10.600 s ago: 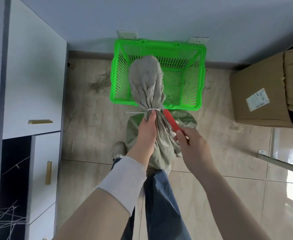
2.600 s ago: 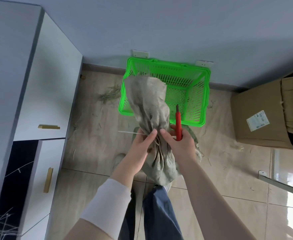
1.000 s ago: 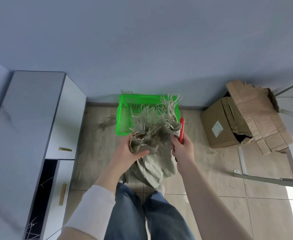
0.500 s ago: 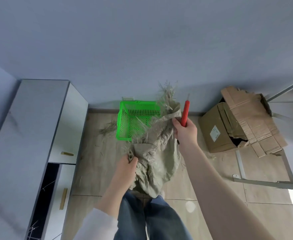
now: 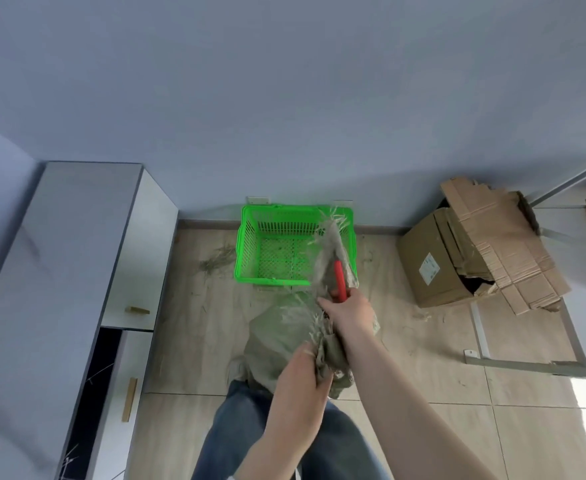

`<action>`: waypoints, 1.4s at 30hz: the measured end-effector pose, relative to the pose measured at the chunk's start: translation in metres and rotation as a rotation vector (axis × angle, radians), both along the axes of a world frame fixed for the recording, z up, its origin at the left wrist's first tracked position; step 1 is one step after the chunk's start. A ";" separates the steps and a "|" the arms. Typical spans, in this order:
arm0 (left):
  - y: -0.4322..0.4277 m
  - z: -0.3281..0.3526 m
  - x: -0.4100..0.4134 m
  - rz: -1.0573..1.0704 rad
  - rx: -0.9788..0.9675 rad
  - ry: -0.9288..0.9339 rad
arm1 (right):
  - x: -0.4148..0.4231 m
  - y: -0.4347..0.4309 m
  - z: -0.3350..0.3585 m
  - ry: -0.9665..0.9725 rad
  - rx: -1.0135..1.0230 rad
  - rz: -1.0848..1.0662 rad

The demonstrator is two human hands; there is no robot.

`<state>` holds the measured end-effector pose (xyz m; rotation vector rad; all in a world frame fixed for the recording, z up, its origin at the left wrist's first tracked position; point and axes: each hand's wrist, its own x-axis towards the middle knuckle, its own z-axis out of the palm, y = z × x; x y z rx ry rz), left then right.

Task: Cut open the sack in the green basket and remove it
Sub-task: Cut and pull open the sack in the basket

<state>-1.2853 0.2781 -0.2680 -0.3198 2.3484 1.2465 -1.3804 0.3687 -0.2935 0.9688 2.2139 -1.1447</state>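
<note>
Straw-littered tile floor [image 5: 194, 327], green basket [image 5: 246, 237] by wall [image 5: 284, 98], left hand [image 5: 298, 386] clutching sack [image 5: 277, 334], right hand [image 5: 348, 311] clutching sack and red cutter [image 5: 340, 278]

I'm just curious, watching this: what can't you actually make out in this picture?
Head view only.
Red cutter: blade end blurred against the sack.
Sack's inside: hidden by its folds and the right hand.
Left hand: fingertips buried in cloth.
Cardboard box label: print too small.

basket [image 5: 272, 280] against wall [image 5: 284, 116], cabinet [image 5: 76, 254] left, cardboard box [image 5: 433, 265] right, sack [image 5: 277, 334] before basket
</note>
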 end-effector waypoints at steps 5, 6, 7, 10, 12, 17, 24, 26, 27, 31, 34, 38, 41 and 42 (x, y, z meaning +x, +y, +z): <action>-0.012 -0.009 0.008 0.117 0.021 0.050 | 0.003 0.003 0.005 0.116 0.012 -0.173; -0.013 -0.010 0.010 0.124 0.018 0.056 | 0.001 0.001 0.007 0.122 0.050 -0.159; -0.013 -0.011 0.011 0.133 0.022 0.066 | -0.001 0.000 0.008 0.127 0.078 -0.135; -0.010 -0.007 0.015 0.170 0.046 0.095 | -0.005 -0.001 -0.001 0.052 0.053 -0.057; -0.008 -0.005 0.020 0.199 0.048 0.104 | -0.002 -0.001 -0.009 0.027 -0.011 0.013; -0.019 0.011 0.021 0.263 0.142 0.065 | 0.010 0.004 -0.004 0.170 -0.385 -0.266; -0.059 0.037 0.043 -0.222 0.302 -0.120 | 0.022 -0.007 0.045 0.192 -0.637 -0.285; -0.075 0.037 0.042 -0.237 0.409 -0.225 | 0.029 -0.017 0.046 0.185 -0.648 -0.302; -0.083 0.036 0.042 -0.222 0.463 -0.268 | 0.032 -0.022 0.046 0.183 -0.651 -0.317; -0.102 0.031 0.032 -0.063 0.442 -0.234 | 0.048 -0.036 0.042 0.183 -0.663 -0.343; -0.097 0.024 0.007 0.125 0.254 -0.036 | 0.056 -0.044 0.037 0.183 -0.652 -0.315; -0.073 0.016 -0.017 0.258 0.321 0.001 | 0.057 -0.053 0.040 0.210 -0.622 -0.232; -0.059 0.014 -0.031 0.401 0.351 0.007 | 0.055 -0.047 0.039 0.223 -0.644 -0.194; -0.057 0.011 -0.035 0.436 0.333 0.005 | 0.053 -0.043 0.039 0.219 -0.636 -0.165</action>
